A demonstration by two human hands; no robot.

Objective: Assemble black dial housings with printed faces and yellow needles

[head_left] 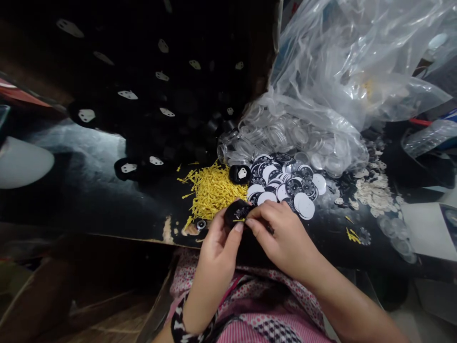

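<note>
Holding a small round black plastic casing [236, 212] right at the near edge of the dark surface [89, 190], just above the lap. It's matte black, roughly disc-shaped, with a thin yellow plastic pin [238, 220] lying across its face. The left hand [218, 243] cups it from below with the thumb on the lower rim, and the right hand [282, 233] closes in from the side, fingertips pinched tight at the pin.

Just behind the casing sits a loose heap of yellow plastic pins [214, 188], near enough that the strays almost touch the hands. Right of that, a spread of round black-and-white printed dial discs [285, 183], some face down showing white. One more black casing with a white insert [239, 174] sits between the heap and the discs. Further back a big crumpled clear plastic bag [321, 95] full of clear round lenses spills onto the surface. A scatter of small white bits [373, 190] lies off to the right. More black casings with white inserts [126, 167] sit well apart on the left.
</note>
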